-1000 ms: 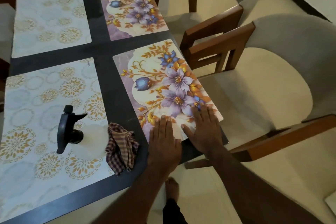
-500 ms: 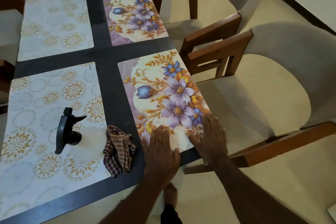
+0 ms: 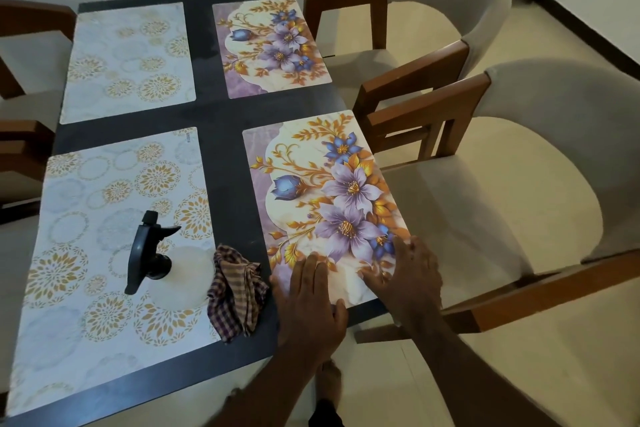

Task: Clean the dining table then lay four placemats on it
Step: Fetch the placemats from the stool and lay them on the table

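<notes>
In the head view, four placemats lie on the dark counter (image 3: 221, 114), two per side. Both hands rest flat, fingers spread, gripping nothing, on the near end of the floral placemat (image 3: 329, 204) at the counter's near right corner: the left hand (image 3: 310, 302) beside the right hand (image 3: 410, 277). A checked cloth (image 3: 235, 291) and spray bottle (image 3: 162, 260) sit on the near left placemat (image 3: 104, 246).

A spray bottle (image 3: 152, 253) and crumpled cloth (image 3: 235, 291) are blocking the near left; dark table (image 3: 221, 114) lanes are seemingly lying clear
</notes>
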